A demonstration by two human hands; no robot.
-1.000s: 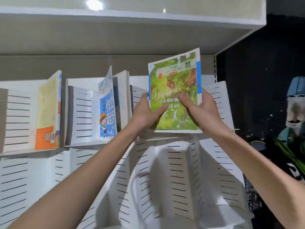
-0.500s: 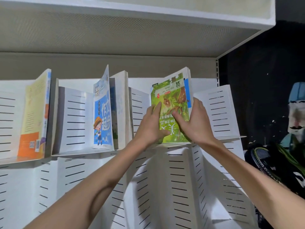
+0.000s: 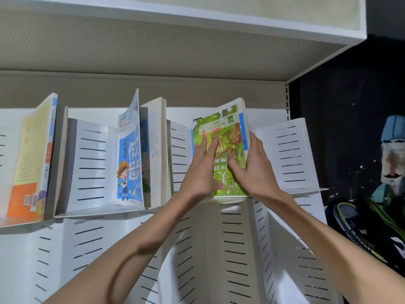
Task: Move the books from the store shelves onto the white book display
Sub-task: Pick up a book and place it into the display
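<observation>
A green book [image 3: 228, 132] with a deer cover stands upside down in the right pocket of the white book display [image 3: 291, 154]. My left hand [image 3: 202, 170] lies flat on its cover with straight fingers. My right hand [image 3: 252, 170] grips the book's right edge, thumb on the cover and fingers behind. A blue book [image 3: 130, 154] with a cartoon child stands in the middle pocket, with another book behind it. A yellow and orange book [image 3: 32, 159] stands in the left pocket.
A white shelf [image 3: 197, 25] with a perforated underside hangs close above the display. Lower slotted display panels [image 3: 232, 249] run below the books. A dark wall with a painted figure [image 3: 392, 154] borders the right side.
The green book went from held up in front of the display down into the right pocket. My left hand flattened on the cover, and my right hand slid to the book's right edge.
</observation>
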